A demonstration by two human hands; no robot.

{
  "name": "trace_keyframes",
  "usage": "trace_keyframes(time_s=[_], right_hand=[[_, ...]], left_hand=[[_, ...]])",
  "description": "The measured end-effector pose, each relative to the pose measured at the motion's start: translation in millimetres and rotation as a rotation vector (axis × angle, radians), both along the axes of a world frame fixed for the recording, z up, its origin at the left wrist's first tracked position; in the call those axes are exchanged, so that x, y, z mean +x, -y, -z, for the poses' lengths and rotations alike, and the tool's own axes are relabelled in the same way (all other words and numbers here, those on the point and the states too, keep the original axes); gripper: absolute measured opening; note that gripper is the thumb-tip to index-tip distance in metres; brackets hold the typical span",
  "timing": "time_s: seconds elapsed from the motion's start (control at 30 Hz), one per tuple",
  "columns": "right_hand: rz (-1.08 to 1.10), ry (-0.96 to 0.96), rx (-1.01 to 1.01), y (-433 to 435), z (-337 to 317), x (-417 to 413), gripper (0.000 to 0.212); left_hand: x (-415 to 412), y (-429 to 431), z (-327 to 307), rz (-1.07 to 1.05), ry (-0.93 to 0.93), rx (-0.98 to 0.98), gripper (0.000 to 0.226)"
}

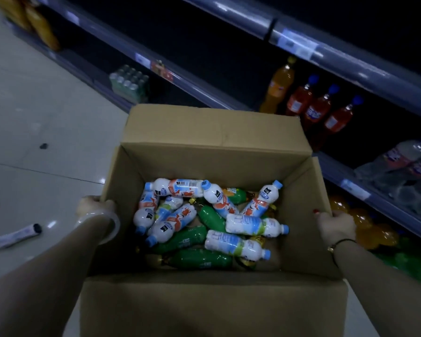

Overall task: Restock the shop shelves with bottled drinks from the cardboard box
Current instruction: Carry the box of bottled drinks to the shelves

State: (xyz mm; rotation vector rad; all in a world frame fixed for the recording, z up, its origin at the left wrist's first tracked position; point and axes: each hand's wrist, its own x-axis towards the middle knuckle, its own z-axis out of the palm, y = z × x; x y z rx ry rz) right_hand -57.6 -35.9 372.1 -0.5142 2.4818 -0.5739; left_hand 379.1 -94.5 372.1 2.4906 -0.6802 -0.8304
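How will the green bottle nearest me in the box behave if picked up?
The green bottle lies on its side, round, so it probably rolls. Glossy plastic may be slippery. A white bottle seems to rest on its end, so lifting likely shifts that.

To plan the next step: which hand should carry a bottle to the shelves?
Probably the right hand: the shelves stand on its side. The left hand grips the box wall away from them.
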Motion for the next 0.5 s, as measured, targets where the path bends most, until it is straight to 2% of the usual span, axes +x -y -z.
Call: trace_keyframes(time_s=[0.2, 0.43, 0.5], right_hand=[[-0.149, 0.015, -0.015, 111.6, -6.8, 70.2, 0.041], [-0.411, 0.039, -0.01, 257.5, -14.2, 163.1, 0.016], [-0.484, 0.054, -0.003, 298.2, -17.5, 194.2, 0.015]], left_hand=[[70.8, 38.8, -28.3, -0.133, 0.067, -0.001, 0.029], [159.9, 78.1, -29.7, -0.349, 0.084, 0.052, 0.028], [187.8, 91.8, -28.4, -0.408, 0.064, 0.068, 0.029]])
